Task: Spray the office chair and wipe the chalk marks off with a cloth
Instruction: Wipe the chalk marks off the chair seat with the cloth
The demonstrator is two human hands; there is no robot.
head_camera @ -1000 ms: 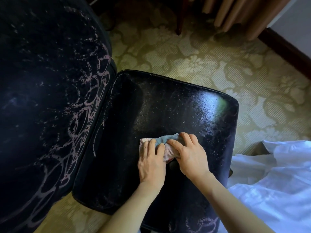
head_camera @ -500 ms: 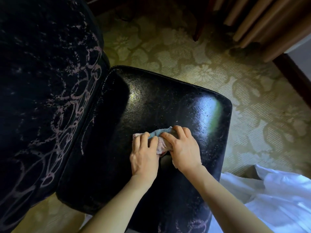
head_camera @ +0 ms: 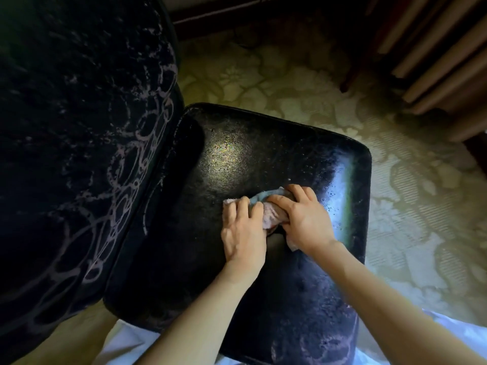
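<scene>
The black office chair seat [head_camera: 237, 159] fills the middle of the view, wet and shiny with droplets. Its backrest [head_camera: 79, 127] on the left carries pale looping chalk marks [head_camera: 142, 133], and more chalk shows near the seat's front edge [head_camera: 326, 346]. A pink and blue cloth [head_camera: 268, 212] lies bunched on the seat's right half. My left hand [head_camera: 243, 233] presses its left part, fingers curled over it. My right hand [head_camera: 303, 217] grips the right part; a corner of cloth pokes out under that wrist.
Patterned cream carpet [head_camera: 408, 206] surrounds the chair. White fabric [head_camera: 448, 338] lies at the bottom right and under the seat's front. Beige curtain folds [head_camera: 434, 48] and a dark furniture leg [head_camera: 347, 80] stand at the top right.
Both hands and the cloth have shifted slightly right across the seat, toward the shiny wet strip. The camera has tilted, so the white fabric has dropped lower in view.
</scene>
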